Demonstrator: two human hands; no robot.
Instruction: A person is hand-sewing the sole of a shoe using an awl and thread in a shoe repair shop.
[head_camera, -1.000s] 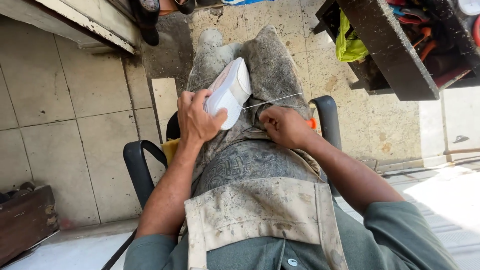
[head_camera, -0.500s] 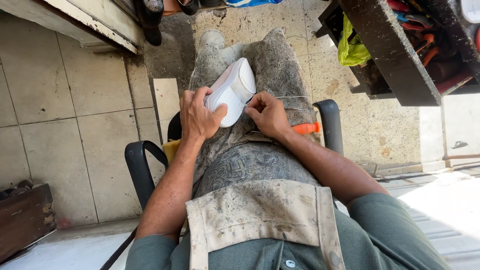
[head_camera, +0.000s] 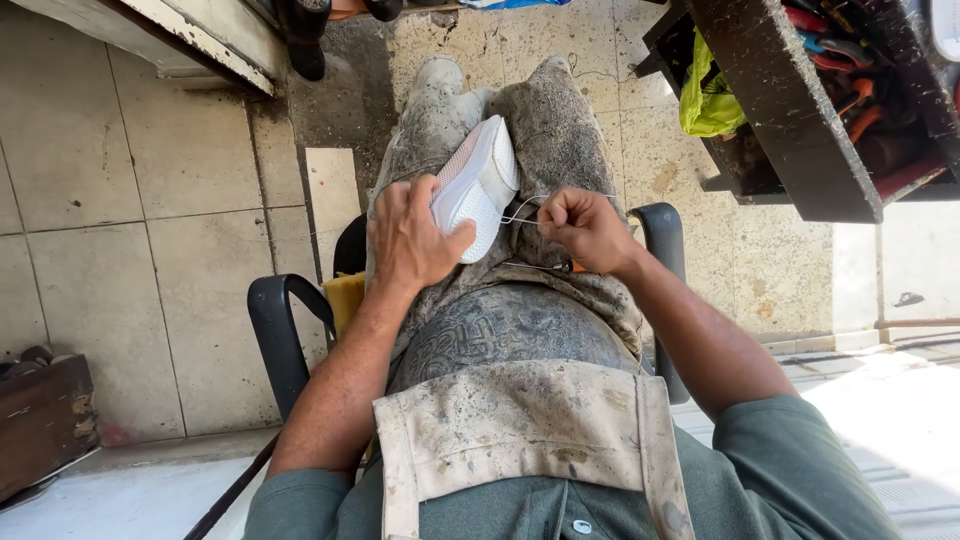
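Your left hand (head_camera: 412, 238) clamps a white sneaker (head_camera: 478, 186) on your lap; your right hand (head_camera: 583, 226) pinches 1 white thread (head_camera: 520, 209) beside it. Dirty apron (head_camera: 520, 440) below, black chair arms (head_camera: 280, 335) flanking. Tool shelf (head_camera: 800, 110) at 2 o'clock, tiled floor (head_camera: 130, 200) around.

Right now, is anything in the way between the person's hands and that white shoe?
Nothing visible. The left hand already rests on the white shoe, and the right hand beside it pinches a thin thread running to the shoe.

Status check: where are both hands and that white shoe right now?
Left hand gripping the white mesh shoe on the lap. Right hand closed, pinching the thin white thread running to the shoe's sole. Nothing in the way.
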